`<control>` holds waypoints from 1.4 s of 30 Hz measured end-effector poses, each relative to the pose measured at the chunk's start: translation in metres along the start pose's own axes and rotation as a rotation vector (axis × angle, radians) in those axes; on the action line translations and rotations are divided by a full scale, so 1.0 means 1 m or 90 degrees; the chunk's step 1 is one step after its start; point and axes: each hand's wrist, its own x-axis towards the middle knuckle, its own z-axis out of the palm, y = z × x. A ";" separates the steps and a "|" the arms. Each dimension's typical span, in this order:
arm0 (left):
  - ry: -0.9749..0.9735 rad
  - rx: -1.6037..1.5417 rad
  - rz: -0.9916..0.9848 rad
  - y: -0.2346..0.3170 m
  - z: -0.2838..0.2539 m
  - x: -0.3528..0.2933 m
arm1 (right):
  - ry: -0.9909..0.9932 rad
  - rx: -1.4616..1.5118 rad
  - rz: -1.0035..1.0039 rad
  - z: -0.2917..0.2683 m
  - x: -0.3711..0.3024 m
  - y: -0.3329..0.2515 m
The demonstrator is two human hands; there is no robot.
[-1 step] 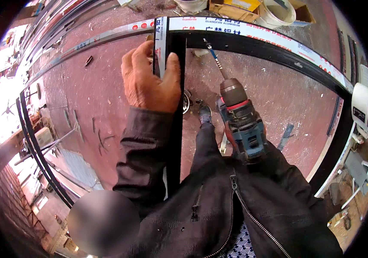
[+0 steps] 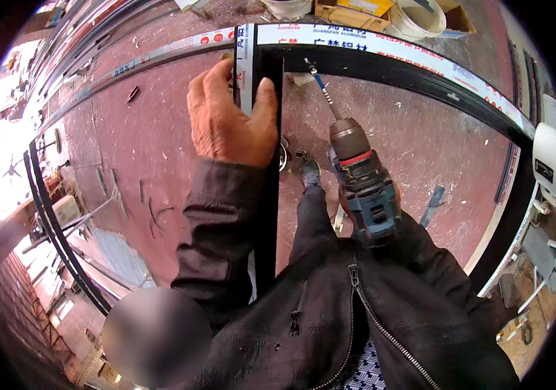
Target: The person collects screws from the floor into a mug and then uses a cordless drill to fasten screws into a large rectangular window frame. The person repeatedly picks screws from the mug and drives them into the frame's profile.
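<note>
My left hand point(image 2: 233, 123) is closed round a black aluminium bar point(image 2: 267, 214), its thumb on the bar's right side and fingers on the left. Printed white film covers part of the bar, which meets a long film-covered rail point(image 2: 382, 71) at the far side. A blue-and-black cordless drill point(image 2: 372, 201) points away from me, gripped by my right hand point(image 2: 345, 201), mostly hidden beneath it. From its chuck runs a long drill bit point(image 2: 328, 94). Its tip lies against or just in front of the rail's dark inner face, right of the joint; contact is unclear.
Far off stand a white bucket point(image 2: 414, 23) and a cardboard box point(image 2: 456, 19). A white round-ended device point(image 2: 549, 159) is by the frame's right corner. Offcuts point(image 2: 432, 205) and shavings litter the reddish floor point(image 2: 141, 143). Below the frame, my foot point(image 2: 310, 172) shows.
The drill's body has shifted very slightly, with its tip staying at nearly the same place on the rail. My left hand keeps its hold on the bar.
</note>
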 end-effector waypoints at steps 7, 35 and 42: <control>-0.008 0.033 0.019 -0.010 0.010 0.012 | 0.078 -0.066 -0.104 0.053 0.022 -0.009; 0.070 -0.089 0.322 -0.047 0.019 0.068 | 0.047 0.071 0.175 0.088 0.040 -0.007; -0.357 -0.023 0.175 -0.048 0.015 0.118 | 0.000 0.066 0.112 0.089 0.037 0.010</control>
